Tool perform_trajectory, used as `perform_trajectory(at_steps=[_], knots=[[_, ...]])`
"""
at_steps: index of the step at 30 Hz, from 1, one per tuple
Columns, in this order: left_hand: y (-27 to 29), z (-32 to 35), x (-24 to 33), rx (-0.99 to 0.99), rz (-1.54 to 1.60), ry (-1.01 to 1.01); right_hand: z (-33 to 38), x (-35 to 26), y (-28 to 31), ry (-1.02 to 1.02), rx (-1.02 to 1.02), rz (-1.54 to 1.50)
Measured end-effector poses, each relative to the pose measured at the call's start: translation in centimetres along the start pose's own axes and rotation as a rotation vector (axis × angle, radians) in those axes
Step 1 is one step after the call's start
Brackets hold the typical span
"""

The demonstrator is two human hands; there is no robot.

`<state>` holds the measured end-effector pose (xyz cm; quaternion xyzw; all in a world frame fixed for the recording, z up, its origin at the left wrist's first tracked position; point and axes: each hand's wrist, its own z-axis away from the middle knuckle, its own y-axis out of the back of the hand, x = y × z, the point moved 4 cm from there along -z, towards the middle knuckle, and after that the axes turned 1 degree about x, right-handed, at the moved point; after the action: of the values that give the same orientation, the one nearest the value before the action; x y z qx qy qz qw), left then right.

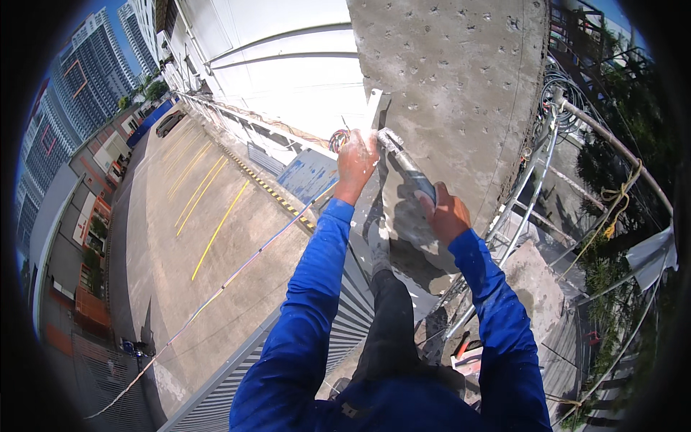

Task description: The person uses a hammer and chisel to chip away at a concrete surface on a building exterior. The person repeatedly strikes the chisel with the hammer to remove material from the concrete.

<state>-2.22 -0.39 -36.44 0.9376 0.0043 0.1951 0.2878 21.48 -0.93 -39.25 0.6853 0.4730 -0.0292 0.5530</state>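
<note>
Out in front of me, my left hand (357, 160) is closed around a pale, narrow flat bar (373, 109). The bar's upper end sticks up past my fingers at the edge of a grey concrete wall (446, 79); its lower part is hidden in my fist. Just to the right, my right hand (448, 212) grips the dark blue-grey handle of a hammer (409, 167). The hammer slants up and left, its dusty head close beside my left hand. Whether the head touches the bar, I cannot tell. Small chipped pits dot the concrete face.
A metal scaffold frame (536, 191) with tied rope stands at right, coiled cables (565, 86) above it. A striped rope (241, 268) runs across the left, over a parking lot (162, 187) far below. Corrugated metal sheet (270, 360) lies beside my leg. An orange-handled tool (462, 347) rests low right.
</note>
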Motion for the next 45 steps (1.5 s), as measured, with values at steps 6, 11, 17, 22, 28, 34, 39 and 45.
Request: perform_trajectory(at_steps=[6, 11, 17, 22, 28, 34, 39, 45], knots=[[1.0, 0.3, -1.6, 0.172, 0.022, -0.417, 1.8, -9.0, 4.0, 0.408, 0.267, -0.371], [-0.8, 0.4, -0.1, 0.015, 0.025, 0.043, 2.9, -14.3, 7.6, 0.803, 0.348, -0.294], [-1.8, -0.8, -0.8, 0.007, 0.051, -0.108, -5.1, -3.7, 1.8, 0.152, 0.011, 0.055], [0.5, -0.4, -0.2, 0.041, -0.064, -0.208, -2.4, -6.5, 0.3, 0.096, -0.143, 0.018], [0.1, -1.5, -0.1, -0.157, 0.01, 0.318, 1.1, -14.9, 6.6, 0.735, 0.32, -0.313], [-1.9, -1.5, -3.6, 0.037, -0.136, -0.264, -5.4, -8.5, 4.5, 0.579, 0.231, -0.096], [-0.9, -1.6, -2.7, 0.075, 0.071, -0.281, -6.7, -5.7, -0.2, 0.17, 0.039, -0.02], [-2.3, 0.6, -8.2, 0.119, -0.3, -0.165, -0.1, -16.2, 4.4, 0.683, 0.286, -0.386]])
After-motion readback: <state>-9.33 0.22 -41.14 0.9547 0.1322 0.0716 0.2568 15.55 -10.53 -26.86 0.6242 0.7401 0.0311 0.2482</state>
